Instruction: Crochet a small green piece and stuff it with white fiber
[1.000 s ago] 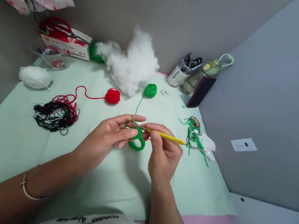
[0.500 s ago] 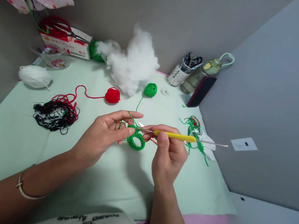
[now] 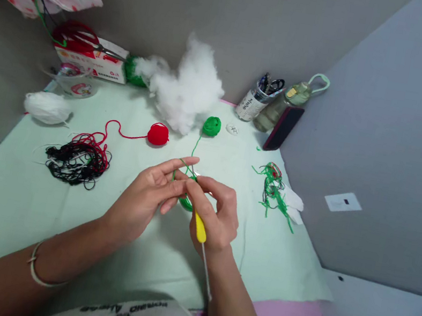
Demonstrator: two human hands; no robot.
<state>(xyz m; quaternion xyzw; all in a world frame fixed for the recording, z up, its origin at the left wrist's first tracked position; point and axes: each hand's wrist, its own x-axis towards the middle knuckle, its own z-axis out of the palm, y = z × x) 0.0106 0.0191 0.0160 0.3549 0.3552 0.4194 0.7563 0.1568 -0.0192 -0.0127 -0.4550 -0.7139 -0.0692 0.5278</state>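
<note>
My left hand [image 3: 148, 190] pinches green yarn work between thumb and fingers, with a strand looped over its raised index finger. Close against it, my right hand [image 3: 215, 216] grips a crochet hook with a yellow handle [image 3: 199, 228]. The handle's lower end points toward me, and the hook's thin metal tip reaches up to the green yarn by my left fingertips. Below the fingers a ring of green yarn [image 3: 185, 202] shows, partly hidden by my right hand. From the work a strand runs back to a small green yarn ball [image 3: 211, 126].
A red yarn ball [image 3: 158, 134], a black yarn tangle [image 3: 78, 159] and a white yarn ball [image 3: 47, 107] lie left. White stuffing [image 3: 188, 88] is piled at the back. A pen cup [image 3: 252, 102], bottle [image 3: 281, 107], phone [image 3: 283, 129] and green scraps [image 3: 276, 191] stand or lie right.
My right hand has moved left, closer to my left hand. The crochet hook has swung from lying nearly level to slanting steeply, its handle end now toward me.
</note>
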